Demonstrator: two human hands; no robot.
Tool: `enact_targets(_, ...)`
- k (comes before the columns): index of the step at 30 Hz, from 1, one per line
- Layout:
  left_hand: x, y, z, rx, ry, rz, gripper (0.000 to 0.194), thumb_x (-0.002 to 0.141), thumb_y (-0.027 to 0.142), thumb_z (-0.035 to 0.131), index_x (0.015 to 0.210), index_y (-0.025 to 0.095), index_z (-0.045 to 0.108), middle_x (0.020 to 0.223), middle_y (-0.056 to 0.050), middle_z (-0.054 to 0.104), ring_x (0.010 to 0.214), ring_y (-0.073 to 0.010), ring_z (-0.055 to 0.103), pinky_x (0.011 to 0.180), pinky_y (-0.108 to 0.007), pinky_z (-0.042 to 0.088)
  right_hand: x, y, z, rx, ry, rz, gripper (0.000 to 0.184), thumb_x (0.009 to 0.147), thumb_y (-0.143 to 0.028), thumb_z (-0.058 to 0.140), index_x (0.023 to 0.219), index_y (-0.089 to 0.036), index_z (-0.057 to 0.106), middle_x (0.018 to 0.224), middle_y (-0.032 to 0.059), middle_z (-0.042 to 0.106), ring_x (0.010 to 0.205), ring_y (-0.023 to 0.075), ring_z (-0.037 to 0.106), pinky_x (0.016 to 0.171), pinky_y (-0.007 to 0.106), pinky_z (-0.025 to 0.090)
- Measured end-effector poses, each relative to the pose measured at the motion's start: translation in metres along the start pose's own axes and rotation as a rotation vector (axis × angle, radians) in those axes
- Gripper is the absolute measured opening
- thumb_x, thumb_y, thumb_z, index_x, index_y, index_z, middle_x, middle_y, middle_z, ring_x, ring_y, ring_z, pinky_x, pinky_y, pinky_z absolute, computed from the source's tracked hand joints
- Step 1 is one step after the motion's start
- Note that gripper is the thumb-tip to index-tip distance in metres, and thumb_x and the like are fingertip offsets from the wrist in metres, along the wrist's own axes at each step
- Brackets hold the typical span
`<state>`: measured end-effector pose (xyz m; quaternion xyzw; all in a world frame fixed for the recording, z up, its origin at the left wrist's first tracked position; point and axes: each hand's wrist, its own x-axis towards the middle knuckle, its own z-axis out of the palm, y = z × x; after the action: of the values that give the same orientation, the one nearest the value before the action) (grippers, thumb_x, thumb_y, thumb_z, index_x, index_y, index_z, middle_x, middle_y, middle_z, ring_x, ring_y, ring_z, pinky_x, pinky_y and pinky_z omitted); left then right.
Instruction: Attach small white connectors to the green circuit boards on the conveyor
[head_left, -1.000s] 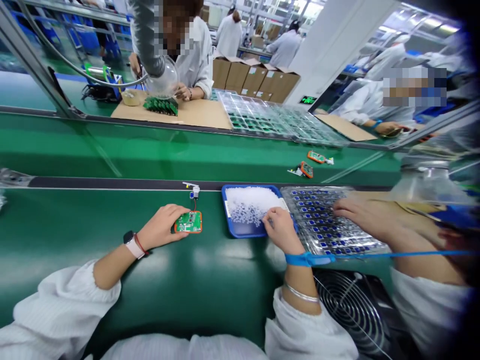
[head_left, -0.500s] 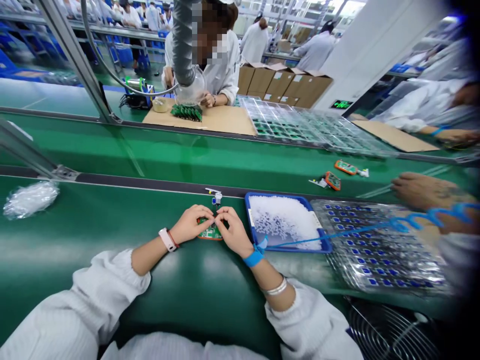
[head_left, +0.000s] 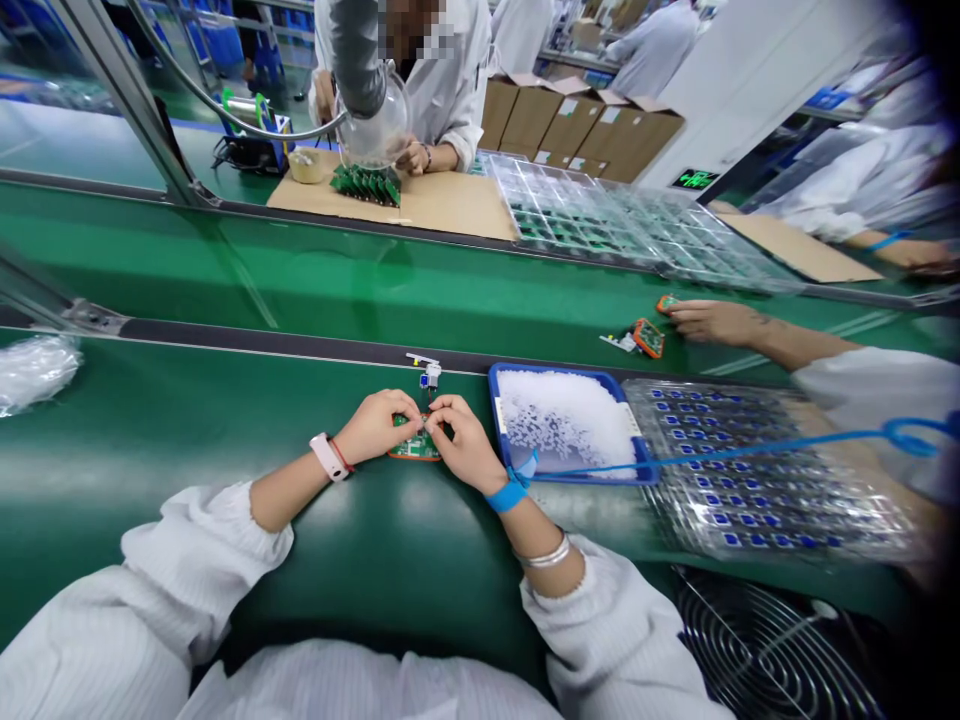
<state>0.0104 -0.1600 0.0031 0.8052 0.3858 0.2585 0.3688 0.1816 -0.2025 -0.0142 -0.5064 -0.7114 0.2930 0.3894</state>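
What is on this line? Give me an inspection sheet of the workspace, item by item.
Surface: green anti-static bench mat.
Job's things: orange-edged green circuit board under both hands; small white-and-blue connector part just beyond it.
Clutter: crumpled clear plastic bag at far left.
Hands: left hand and right hand both close on the board.
Cables: blue wrist-strap cord runs from the right wrist over the blue tray of white granules.
Surroundings: clear tray of blue parts; fan guard; co-worker's hand beside another orange-edged board; cardboard boxes.
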Motion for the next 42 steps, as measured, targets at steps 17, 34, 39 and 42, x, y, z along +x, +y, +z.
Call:
enact_targets(17, -0.001, -0.007, -0.003, 0.165, -0.041, 0.151, 0.016, 0.084, 0.027, 0.055, 0.094, 0.018, 0.063, 0.093, -0.005, 0.065, 0.087, -0.0185, 0.058, 0.079, -0.031, 0.044, -0.02, -0.019, -0.05, -0.236, 0.193, 0.011, 0.014, 0.084, -0.021, 0.046, 0.074, -0.02, 0.057, 0.092, 0.0081, 0.055, 0.093, 0.0204, 0.053, 0.085, 0.037, 0.043)
enact_targets(34, 0.0, -0.011, 0.0, 0.245, -0.031, 0.263, 0.016, 0.088, 0.028, 0.051, 0.087, 0.018, 0.064, 0.088, -0.004, 0.066, 0.082, -0.0175, 0.058, 0.076, -0.032, 0.041, -0.082, 0.054, -0.148, -0.54, 0.208, 0.4, 0.019, 0.074, -0.029, 0.052, 0.061, -0.018, 0.059, 0.072, 0.0077, 0.057, 0.075, 0.0212, 0.053, 0.07, 0.036, 0.042)
enact_targets(39, -0.001, -0.011, -0.001, 0.24, -0.043, 0.25, 0.017, 0.087, 0.029, 0.052, 0.086, 0.018, 0.064, 0.089, -0.004, 0.066, 0.081, -0.0178, 0.057, 0.075, -0.032, 0.041, -0.083, 0.055, -0.151, -0.586, 0.151, 0.354, 0.016, 0.074, -0.025, 0.052, 0.059, -0.019, 0.056, 0.072, 0.0071, 0.057, 0.075, 0.0221, 0.052, 0.074, 0.04, 0.04)
enact_targets(42, 0.0, -0.01, -0.001, 0.192, -0.032, 0.203, 0.016, 0.085, 0.03, 0.053, 0.085, 0.019, 0.064, 0.088, -0.003, 0.066, 0.082, -0.0177, 0.058, 0.076, -0.031, 0.041, -0.076, 0.042, -0.145, -0.615, 0.211, 0.27, 0.017, 0.076, -0.025, 0.051, 0.061, -0.019, 0.055, 0.079, 0.0086, 0.055, 0.083, 0.0247, 0.052, 0.081, 0.045, 0.039)
